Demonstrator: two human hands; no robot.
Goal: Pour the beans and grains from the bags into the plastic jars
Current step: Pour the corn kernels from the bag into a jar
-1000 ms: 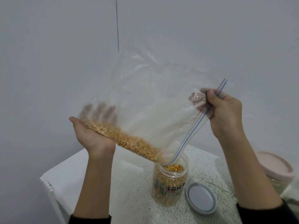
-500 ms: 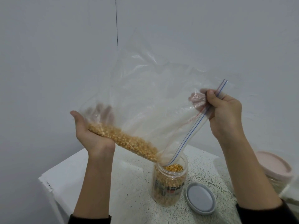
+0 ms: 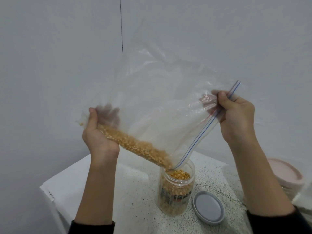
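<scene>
A large clear zip bag [image 3: 162,105] is held tilted above a clear plastic jar [image 3: 175,191] standing on the speckled table. Yellow corn kernels [image 3: 135,146] lie along the bag's lower edge and stream from its corner into the jar's mouth, which is nearly full. My left hand [image 3: 98,134] cups and grips the bag's raised bottom corner from below. My right hand [image 3: 236,115] pinches the bag's zip strip with blue and red lines, holding the opening up at the right.
The jar's grey lid [image 3: 208,208] lies flat on the table [image 3: 131,183] just right of the jar. A container with a pink lid [image 3: 285,173] stands at the right edge. The table's left edge [image 3: 49,191] drops off; a plain wall stands behind.
My left hand has lifted the bag's bottom corner slightly and closed more around it. The kernels have slid further down toward the jar, which has filled a little more.
</scene>
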